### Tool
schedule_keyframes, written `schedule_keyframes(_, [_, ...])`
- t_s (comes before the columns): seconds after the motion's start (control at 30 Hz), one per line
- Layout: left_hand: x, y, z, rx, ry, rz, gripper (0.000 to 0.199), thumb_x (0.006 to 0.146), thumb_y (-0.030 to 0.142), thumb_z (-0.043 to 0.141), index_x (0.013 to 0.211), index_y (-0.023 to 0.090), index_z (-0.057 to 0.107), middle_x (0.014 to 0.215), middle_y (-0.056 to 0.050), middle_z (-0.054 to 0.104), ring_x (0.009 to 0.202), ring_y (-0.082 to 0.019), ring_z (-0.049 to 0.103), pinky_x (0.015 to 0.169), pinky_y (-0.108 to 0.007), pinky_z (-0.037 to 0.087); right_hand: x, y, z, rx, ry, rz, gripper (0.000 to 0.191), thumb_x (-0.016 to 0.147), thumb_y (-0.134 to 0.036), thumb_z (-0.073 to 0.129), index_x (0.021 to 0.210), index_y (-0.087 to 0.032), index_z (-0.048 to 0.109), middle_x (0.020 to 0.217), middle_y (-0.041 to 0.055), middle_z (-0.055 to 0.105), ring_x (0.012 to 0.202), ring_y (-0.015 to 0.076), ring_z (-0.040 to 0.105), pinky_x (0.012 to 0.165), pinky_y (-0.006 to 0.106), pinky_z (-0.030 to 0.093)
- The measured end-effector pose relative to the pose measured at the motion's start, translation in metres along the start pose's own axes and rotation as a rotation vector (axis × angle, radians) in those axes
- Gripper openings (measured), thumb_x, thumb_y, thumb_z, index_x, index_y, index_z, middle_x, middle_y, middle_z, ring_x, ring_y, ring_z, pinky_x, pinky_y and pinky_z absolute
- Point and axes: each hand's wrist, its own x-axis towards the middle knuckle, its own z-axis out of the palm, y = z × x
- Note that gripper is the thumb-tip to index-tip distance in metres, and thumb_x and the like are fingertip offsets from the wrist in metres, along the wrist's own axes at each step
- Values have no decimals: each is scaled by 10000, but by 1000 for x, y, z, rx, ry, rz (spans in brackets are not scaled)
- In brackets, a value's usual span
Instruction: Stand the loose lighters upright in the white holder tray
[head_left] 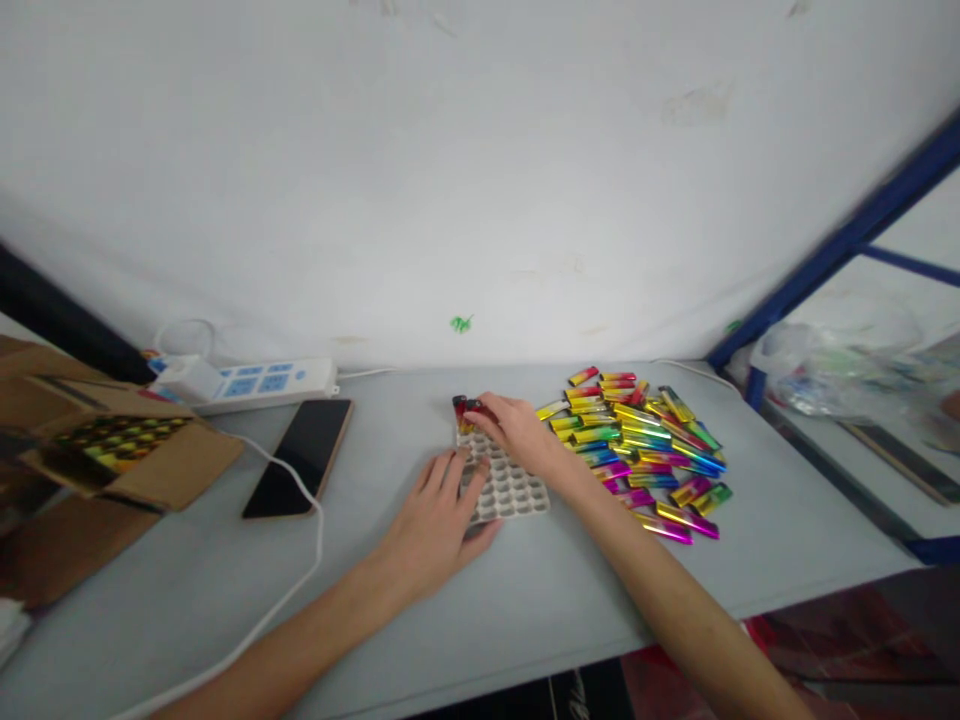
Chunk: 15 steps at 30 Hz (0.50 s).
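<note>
A pale tray with rows of round holes [517, 493] lies on the grey table in the middle. My left hand [442, 505] rests with spread fingers on the tray's left side and near edge. At the tray's far end, my right hand [514, 428] pinches a small dark-topped piece [472, 406]. Just left of it, another dark-topped piece [459, 402] stands upright at the tray's far left corner. Right of my right hand lies a loose pile of shiny, multicoloured metallic tubes [637, 440].
A black phone [300, 460] lies left of the tray, with a white cable [319, 540] beside it. Behind are a white power strip [262, 382] and the wall. An open cardboard box [202, 460] holds yellowish pieces at the left. Blue frame bars [840, 250] stand right.
</note>
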Motion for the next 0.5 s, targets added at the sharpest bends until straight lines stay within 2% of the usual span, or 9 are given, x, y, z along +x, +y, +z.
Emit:
schedule_keyframes(0.37, [-1, -4, 2, 54, 36, 43, 617, 1089, 565, 573, 1526, 131, 615, 1423, -240, 658, 1314, -418, 620, 1104, -573, 572, 5, -11, -14, -152, -151, -27, 140, 1169, -338, 612, 1103, -217, 633, 1002, 79, 799, 870, 205, 719, 743, 285, 413])
schedule_keyframes(0.5, [-2, -7, 4, 34, 41, 41, 609, 1096, 559, 556, 1528, 135, 618, 1437, -251, 657, 1333, -433, 617, 1095, -592, 576, 11, -14, -13, -219, -219, -20, 168, 1169, -350, 616, 1184, -185, 646, 1006, 104, 819, 860, 220, 740, 714, 292, 400])
